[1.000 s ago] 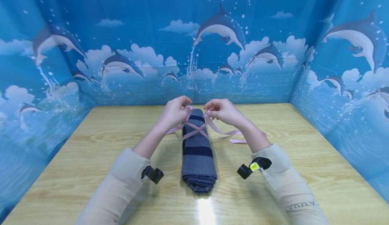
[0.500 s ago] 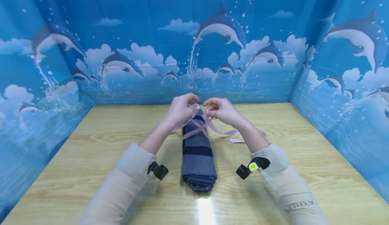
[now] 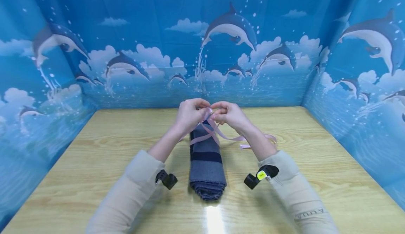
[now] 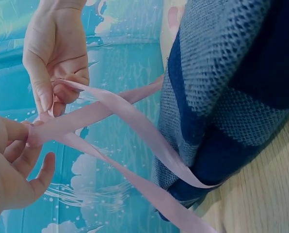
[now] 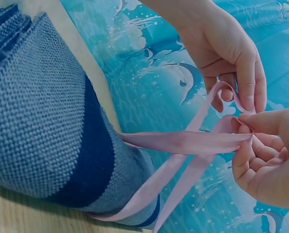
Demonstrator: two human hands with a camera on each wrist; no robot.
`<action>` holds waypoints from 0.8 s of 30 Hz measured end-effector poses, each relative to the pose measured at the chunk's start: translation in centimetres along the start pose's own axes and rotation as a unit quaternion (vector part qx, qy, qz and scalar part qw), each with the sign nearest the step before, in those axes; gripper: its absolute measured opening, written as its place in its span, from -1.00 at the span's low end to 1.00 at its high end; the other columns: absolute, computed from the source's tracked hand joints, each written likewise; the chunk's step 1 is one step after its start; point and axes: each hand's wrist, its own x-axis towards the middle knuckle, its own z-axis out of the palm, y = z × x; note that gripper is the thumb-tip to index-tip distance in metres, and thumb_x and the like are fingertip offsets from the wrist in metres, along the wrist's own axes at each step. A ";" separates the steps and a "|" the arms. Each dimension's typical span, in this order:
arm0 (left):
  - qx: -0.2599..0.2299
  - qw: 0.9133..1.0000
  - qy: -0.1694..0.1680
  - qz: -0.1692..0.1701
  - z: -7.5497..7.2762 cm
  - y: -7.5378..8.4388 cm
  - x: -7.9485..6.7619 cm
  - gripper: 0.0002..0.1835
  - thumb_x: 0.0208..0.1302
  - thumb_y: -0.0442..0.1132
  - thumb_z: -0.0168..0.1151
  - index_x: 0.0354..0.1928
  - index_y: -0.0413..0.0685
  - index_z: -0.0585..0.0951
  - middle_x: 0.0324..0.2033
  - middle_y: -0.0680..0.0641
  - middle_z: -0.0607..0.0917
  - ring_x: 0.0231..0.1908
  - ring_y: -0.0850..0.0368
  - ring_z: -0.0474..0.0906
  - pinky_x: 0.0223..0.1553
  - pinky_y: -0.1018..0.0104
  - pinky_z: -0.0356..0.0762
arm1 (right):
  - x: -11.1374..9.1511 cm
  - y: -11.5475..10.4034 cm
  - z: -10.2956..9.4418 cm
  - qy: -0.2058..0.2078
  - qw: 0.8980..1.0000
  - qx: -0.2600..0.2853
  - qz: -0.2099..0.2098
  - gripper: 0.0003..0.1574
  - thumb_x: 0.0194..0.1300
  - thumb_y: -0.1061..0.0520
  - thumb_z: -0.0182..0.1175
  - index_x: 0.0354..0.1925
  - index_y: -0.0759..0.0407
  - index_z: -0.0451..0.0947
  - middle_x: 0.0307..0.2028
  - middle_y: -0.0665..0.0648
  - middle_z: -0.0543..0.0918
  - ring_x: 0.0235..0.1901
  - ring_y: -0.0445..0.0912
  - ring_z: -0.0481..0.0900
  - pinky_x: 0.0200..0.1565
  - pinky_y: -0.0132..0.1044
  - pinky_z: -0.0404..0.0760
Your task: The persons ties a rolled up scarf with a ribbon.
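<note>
A blue-grey rolled scarf (image 3: 205,172) with navy stripes lies lengthwise on the table. Pink ribbon (image 3: 202,140) passes round its far part and crosses above it. My left hand (image 3: 189,114) pinches one length of the ribbon (image 4: 69,124) between thumb and fingers. Close beside it, my right hand (image 3: 233,117) pinches another length, its fingertips nearly meeting the left ones. Looped ribbon (image 5: 198,142) rises from the scarf (image 5: 42,116) to both hands in the right wrist view. The exact lie of the ribbon between the fingertips is partly hidden.
Loose ribbon tails (image 3: 270,137) trail over the wooden table (image 3: 316,177) to the right, partly behind the right forearm. A blue dolphin-print curtain (image 3: 152,44) encloses the table's back and sides. Each wrist wears a small black camera (image 3: 167,180).
My left hand has moved right, carrying its ribbon length toward the right hand, so the fingertips have come together over the scarf's far end. The right hand has barely moved. The scarf lies unmoved.
</note>
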 end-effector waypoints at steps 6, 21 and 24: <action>-0.026 1.000 0.000 -0.014 0.2 -0.1 0.0 -0.84 0.23 -0.23 0.21 -0.18 -0.06 0.67 -0.33 0.04 0.70 -0.46 0.20 0.59 -0.54 0.34 0.50 | 0.2 0.3 0.5 0.014 0.999 0.036 0.014 -0.48 0.23 0.29 0.17 0.17 0.27 0.37 -0.28 0.16 0.64 -0.29 -0.01 0.58 -0.40 -0.37 0.51; -0.065 0.997 0.003 -0.038 1.0 -0.9 -0.2 -0.82 0.22 -0.23 0.23 -0.16 -0.06 0.68 -0.31 0.00 0.71 -0.36 0.20 0.62 -0.39 0.34 0.57 | 0.3 0.6 1.3 0.025 0.996 0.087 0.017 -0.50 0.21 0.33 0.16 0.15 0.29 0.43 -0.35 0.09 0.65 -0.31 -0.12 0.60 -0.34 -0.33 0.54; -0.068 0.997 0.003 -0.037 1.2 -1.1 -0.2 -0.82 0.22 -0.22 0.23 -0.16 -0.05 0.68 -0.31 -0.01 0.71 -0.35 0.19 0.62 -0.39 0.33 0.57 | 0.3 0.7 1.3 0.024 0.996 0.082 0.018 -0.52 0.22 0.34 0.15 0.14 0.29 0.43 -0.35 0.11 0.64 -0.31 -0.11 0.60 -0.25 -0.22 0.55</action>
